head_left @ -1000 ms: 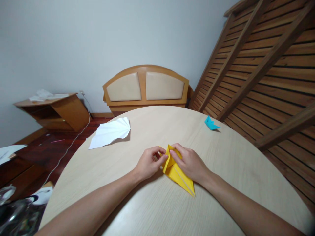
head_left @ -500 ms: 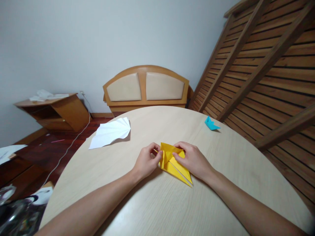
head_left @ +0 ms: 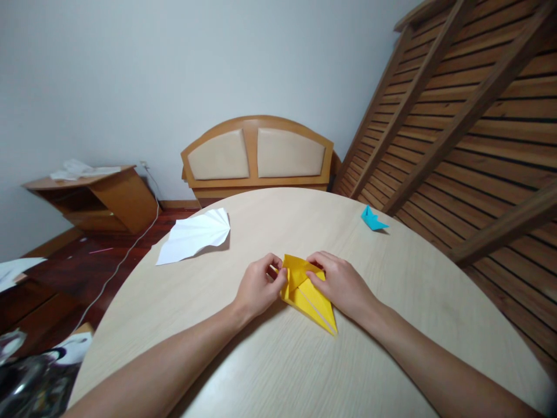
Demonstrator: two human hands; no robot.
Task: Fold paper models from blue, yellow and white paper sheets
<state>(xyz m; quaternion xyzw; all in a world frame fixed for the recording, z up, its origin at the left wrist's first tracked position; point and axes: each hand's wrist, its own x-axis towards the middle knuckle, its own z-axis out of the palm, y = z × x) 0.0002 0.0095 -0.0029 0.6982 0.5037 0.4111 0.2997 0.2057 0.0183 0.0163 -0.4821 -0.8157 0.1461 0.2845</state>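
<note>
A folded yellow paper (head_left: 307, 293) lies on the round light-wood table (head_left: 278, 366), its long point aimed toward me and to the right. My left hand (head_left: 260, 287) pinches its upper left edge between thumb and fingers. My right hand (head_left: 342, 284) rests on its upper right part, fingers pressing the paper down. The top flap of the paper stands slightly opened between the two hands.
A pleated white paper (head_left: 195, 234) lies at the table's far left edge. A small blue folded paper boat (head_left: 372, 219) sits at the far right. Beyond stand a padded wooden headboard (head_left: 257, 154), a slatted wooden frame (head_left: 470, 116) and a low cabinet (head_left: 93, 197).
The yellow paper's top flap has been spread open and flattened, and the piece has shifted slightly up and left. Both hands stayed on it.
</note>
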